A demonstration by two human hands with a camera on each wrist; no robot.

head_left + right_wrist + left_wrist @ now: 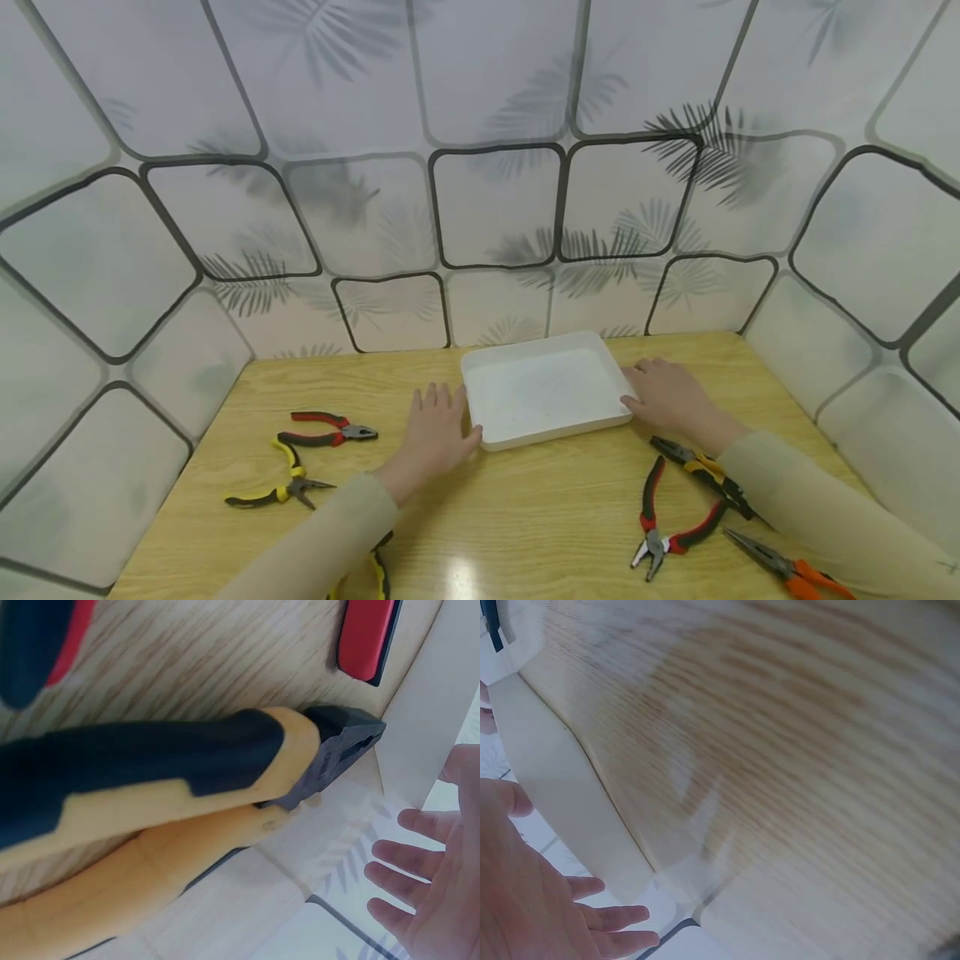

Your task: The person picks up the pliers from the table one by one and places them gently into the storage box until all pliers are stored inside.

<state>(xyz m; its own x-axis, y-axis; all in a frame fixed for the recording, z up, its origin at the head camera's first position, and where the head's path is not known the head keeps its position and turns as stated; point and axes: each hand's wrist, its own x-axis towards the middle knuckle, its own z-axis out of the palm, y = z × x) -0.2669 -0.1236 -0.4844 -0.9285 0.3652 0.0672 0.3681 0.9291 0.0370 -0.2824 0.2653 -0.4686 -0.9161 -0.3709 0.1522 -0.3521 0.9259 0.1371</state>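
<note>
A white rectangular tray (pixel 547 387) lies on the wooden table toward the back, with nothing in it. My left hand (pixel 435 429) is at its left side, fingers spread and straight, thumb against the near left corner. On the other side, my right hand (pixel 667 396) has its thumb by the tray's right edge and its fingers extended. In the left wrist view the hand (pixel 532 885) is beside the tray's wall (pixel 570 780). The right wrist view shows the right hand's fingers (pixel 409 859) loosely straight near the tray wall (pixel 427 712).
Left on the table (pixel 480 517) lie red-black pliers (pixel 330 428) and yellow-black pliers (pixel 288 483); another yellow-black tool (pixel 381 575) is partly under the left arm. To the right are yellow-black pliers (pixel 701 471), red-black pliers (pixel 660 542) and orange-handled pliers (pixel 787 571). Patterned cloth (pixel 495 208) walls the table.
</note>
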